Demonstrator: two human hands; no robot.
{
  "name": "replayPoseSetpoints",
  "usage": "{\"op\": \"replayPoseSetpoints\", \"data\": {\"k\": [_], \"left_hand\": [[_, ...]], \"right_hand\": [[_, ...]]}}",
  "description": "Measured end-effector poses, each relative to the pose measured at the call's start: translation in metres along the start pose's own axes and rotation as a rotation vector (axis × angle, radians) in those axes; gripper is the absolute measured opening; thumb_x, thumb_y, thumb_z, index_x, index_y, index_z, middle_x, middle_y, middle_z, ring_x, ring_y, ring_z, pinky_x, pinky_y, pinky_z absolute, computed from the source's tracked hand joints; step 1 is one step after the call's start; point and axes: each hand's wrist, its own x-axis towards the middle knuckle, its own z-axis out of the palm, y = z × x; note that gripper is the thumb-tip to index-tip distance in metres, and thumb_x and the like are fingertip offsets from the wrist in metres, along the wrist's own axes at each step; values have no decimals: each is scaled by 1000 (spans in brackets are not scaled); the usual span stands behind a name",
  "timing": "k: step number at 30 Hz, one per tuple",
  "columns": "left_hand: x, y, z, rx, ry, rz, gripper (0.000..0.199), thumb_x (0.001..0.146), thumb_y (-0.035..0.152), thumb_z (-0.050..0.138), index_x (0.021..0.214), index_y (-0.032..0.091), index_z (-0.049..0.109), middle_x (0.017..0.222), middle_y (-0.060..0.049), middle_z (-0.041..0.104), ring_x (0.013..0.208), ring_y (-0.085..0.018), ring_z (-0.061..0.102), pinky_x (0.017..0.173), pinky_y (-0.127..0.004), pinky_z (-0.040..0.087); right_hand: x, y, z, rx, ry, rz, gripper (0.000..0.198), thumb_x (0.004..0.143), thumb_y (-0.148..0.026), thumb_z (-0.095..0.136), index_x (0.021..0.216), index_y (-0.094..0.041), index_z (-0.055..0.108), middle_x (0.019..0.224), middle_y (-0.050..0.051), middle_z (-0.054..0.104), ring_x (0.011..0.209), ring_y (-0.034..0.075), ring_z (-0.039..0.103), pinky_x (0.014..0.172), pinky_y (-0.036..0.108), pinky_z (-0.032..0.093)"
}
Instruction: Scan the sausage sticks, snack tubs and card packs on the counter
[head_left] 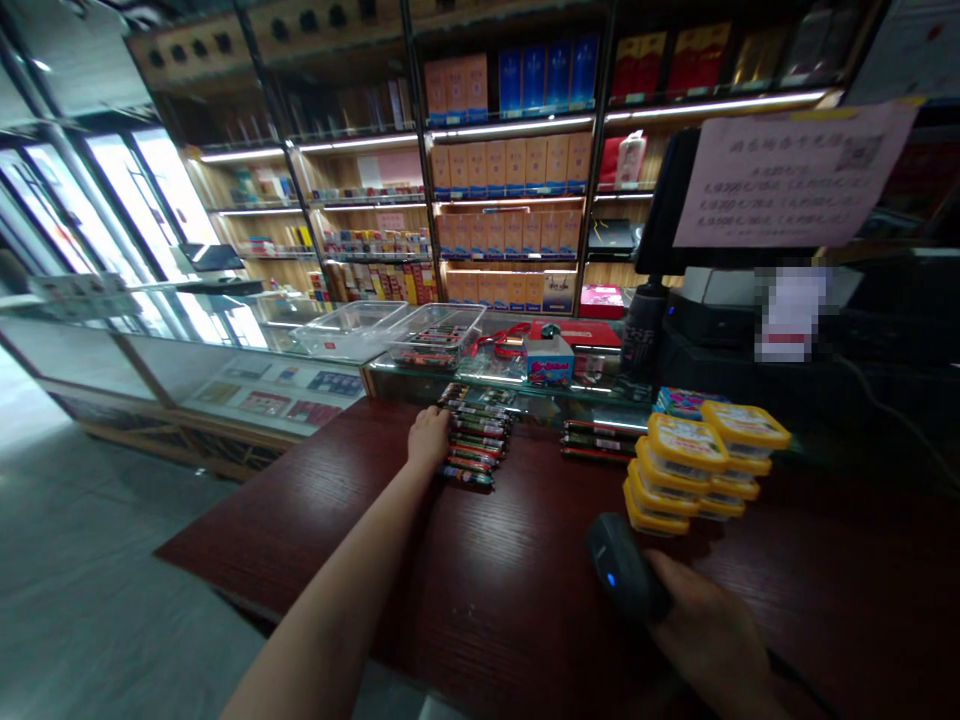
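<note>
The right hand point(705, 625) is wrapped around a scanner point(622, 568); the left hand point(429, 438), half curled, touches slim packets point(478, 442) at eleven o'clock on the desk point(517, 550), though I can't tell if it grips any. A careless sweep might scatter them; the scanner, swung toward one o'clock, could topple the stacked yellow tubs point(675, 484).

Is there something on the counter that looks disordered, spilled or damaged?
Slightly disordered, yes: the yellow-lidded tubs stand in staggered stacks, their edges not lined up. The slim packets at the left hand also lie with uneven ends. I see no spill or damage.
</note>
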Motion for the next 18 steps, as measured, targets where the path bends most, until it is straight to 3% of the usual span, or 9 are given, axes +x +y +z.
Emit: {"op": "replayPoseSetpoints", "data": {"k": [7, 14, 18], "left_hand": [[-13, 28, -5, -122, 117, 96, 29, 86, 17, 44, 112, 17, 57, 109, -10, 53, 104, -24, 47, 93, -36, 41], [-38, 100, -2, -322, 78, 322, 30, 83, 12, 45, 109, 20, 59, 113, -7, 54, 109, -21, 47, 99, -34, 39], [-34, 144, 2, -368, -11, 448, 30, 84, 13, 45, 110, 20, 58, 112, -6, 57, 109, -19, 48, 97, -33, 40]], "right_hand": [[4, -8, -8, -96, -22, 19, 27, 76, -12, 50, 98, -24, 61, 88, 1, 70, 75, 16, 65, 65, 26, 39], [5, -11, -13, -98, -6, 71, 28, 79, -19, 51, 105, -23, 62, 88, 3, 71, 74, 17, 65, 67, 28, 40], [5, -11, -14, -56, -36, 94, 29, 79, -21, 52, 106, -24, 61, 92, 3, 71, 79, 19, 65, 70, 29, 40]]}}
